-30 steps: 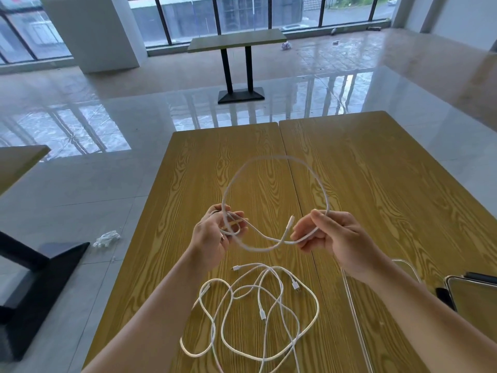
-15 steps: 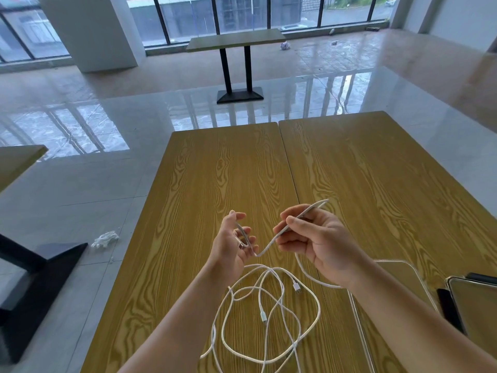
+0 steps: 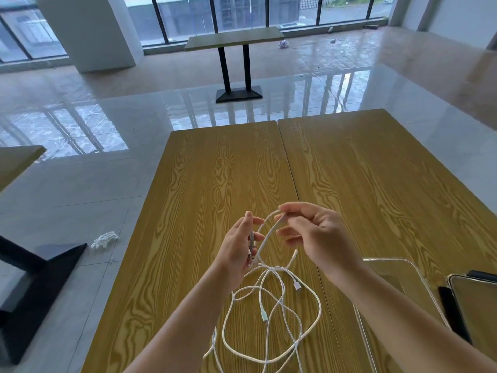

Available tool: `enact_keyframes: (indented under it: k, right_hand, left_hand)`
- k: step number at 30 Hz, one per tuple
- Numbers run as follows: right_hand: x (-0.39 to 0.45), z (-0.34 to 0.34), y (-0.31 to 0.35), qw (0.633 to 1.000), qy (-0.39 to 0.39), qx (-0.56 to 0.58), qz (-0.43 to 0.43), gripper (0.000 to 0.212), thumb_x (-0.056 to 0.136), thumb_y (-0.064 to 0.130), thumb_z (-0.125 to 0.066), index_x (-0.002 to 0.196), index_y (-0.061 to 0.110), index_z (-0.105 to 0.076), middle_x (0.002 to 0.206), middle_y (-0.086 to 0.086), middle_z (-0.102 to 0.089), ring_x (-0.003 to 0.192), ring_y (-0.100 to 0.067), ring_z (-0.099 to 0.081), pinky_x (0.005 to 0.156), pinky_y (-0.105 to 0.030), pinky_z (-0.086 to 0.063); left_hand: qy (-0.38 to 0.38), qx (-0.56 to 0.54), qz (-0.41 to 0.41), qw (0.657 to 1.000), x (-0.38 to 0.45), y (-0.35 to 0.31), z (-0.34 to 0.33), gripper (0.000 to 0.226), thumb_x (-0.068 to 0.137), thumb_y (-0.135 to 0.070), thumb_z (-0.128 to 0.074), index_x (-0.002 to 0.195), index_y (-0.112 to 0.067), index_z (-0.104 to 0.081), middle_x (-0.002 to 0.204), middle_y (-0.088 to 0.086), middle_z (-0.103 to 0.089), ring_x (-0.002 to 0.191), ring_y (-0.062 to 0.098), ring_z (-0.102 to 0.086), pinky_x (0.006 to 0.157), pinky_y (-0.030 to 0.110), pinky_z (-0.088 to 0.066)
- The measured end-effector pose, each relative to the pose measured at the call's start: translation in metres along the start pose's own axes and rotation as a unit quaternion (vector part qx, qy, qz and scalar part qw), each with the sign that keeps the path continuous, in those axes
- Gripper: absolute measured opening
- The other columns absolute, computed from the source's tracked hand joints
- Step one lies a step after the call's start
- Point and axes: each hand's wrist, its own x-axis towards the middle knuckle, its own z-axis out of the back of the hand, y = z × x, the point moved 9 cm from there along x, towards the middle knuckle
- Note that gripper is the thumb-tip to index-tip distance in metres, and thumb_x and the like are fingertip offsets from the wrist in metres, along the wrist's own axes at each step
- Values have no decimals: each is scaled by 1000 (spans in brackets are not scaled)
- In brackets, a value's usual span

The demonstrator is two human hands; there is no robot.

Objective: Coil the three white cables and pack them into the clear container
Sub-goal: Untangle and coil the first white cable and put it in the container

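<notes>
Yellow wood-grain table [image 3: 215,184] mid-frame, glossy tiled floor [image 3: 80,184] beyond. My right hand [image 3: 320,235] pinches the thin white cable [image 3: 266,238] at centre; my left hand [image 3: 239,249] curls round it. Loose white cables [image 3: 271,319] lie below; clear plastic container [image 3: 403,267] lower right.

Glossy tiled floor [image 3: 107,184] mirrors tall windows [image 3: 242,14] behind a pedestal table [image 3: 234,39].

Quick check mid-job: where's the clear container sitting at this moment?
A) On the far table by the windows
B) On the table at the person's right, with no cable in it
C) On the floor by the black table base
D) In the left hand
B: the clear container rests on the wooden table under the right forearm, and no cable shows inside it; the loose cables lie to its left.
</notes>
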Motion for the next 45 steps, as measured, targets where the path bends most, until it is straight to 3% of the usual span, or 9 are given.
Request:
enact_keyframes:
  k: [4,8,15,19,22,25,29,36,45]
  right_hand:
    - [1,-7,20,961,82,-241,111,15,89,24,-72,104,24,-73,91,12,-76,84,4,-72,75,-16,-59]
    - [8,0,33,927,91,-324,164,11,86,33,-73,91,23,-74,64,15,-66,50,-3,-61,46,-17,-50]
    - [19,16,41,915,17,-342,212,17,85,37,-73,78,22,-74,54,8,-62,47,-18,-59,45,-28,-50]
    - [23,19,32,918,-5,-343,199,20,85,37,-75,73,21,-72,48,10,-54,42,-13,-51,44,-14,-38]
    - [26,20,26,921,-13,-341,188,21,84,36,-76,70,21,-72,49,12,-52,44,-5,-47,47,-13,-37]
    - [27,18,22,918,-14,-352,185,19,83,36,-76,73,21,-73,65,11,-59,60,-9,-56,56,-19,-45]
    - [30,19,14,932,18,-330,147,19,89,38,-70,74,27,-65,64,13,-61,56,2,-57,52,-9,-40]
    - [28,18,9,955,5,-267,129,14,92,27,-68,81,34,-67,65,12,-60,56,2,-55,52,-11,-43]
    - [19,8,-22,980,95,-176,16,32,94,17,-65,104,48,-61,80,-7,-74,56,-10,-63,55,-30,-56]
  left_hand:
    - [58,-27,13,998,-6,-1,-5,34,99,-47,-45,94,-23,-69,81,5,-58,53,10,-41,41,21,-31]
    - [128,-68,21,989,-16,-3,-12,37,90,-50,-48,99,-19,-66,80,4,-60,55,10,-43,42,19,-34]
    - [219,-44,9,975,-28,-6,-28,43,90,-60,-46,101,-27,-71,82,4,-61,59,11,-45,52,24,-36]
    - [244,-68,-2,967,-31,-7,-33,51,86,-65,-45,102,-22,-66,85,6,-61,59,12,-45,52,23,-38]
    - [273,-65,-23,960,-37,-13,-38,32,81,-46,-68,99,-20,-63,88,8,-60,59,13,-47,51,23,-40]
    - [283,-62,-35,956,-40,-18,-41,25,80,-28,-66,100,-14,-60,92,11,-63,67,20,-56,58,28,-46]
    - [224,-79,-73,969,-35,-28,-31,18,91,-19,-55,102,-6,-62,100,15,-65,89,27,-65,73,35,-56]
    - [138,-140,-119,973,-35,-43,-13,31,90,-20,-55,119,-10,-60,91,18,-68,70,26,-66,59,33,-55]
    - [30,-303,-96,948,-29,-44,12,29,104,-9,-39,121,-5,-62,119,21,-69,104,38,-69,82,43,-61]
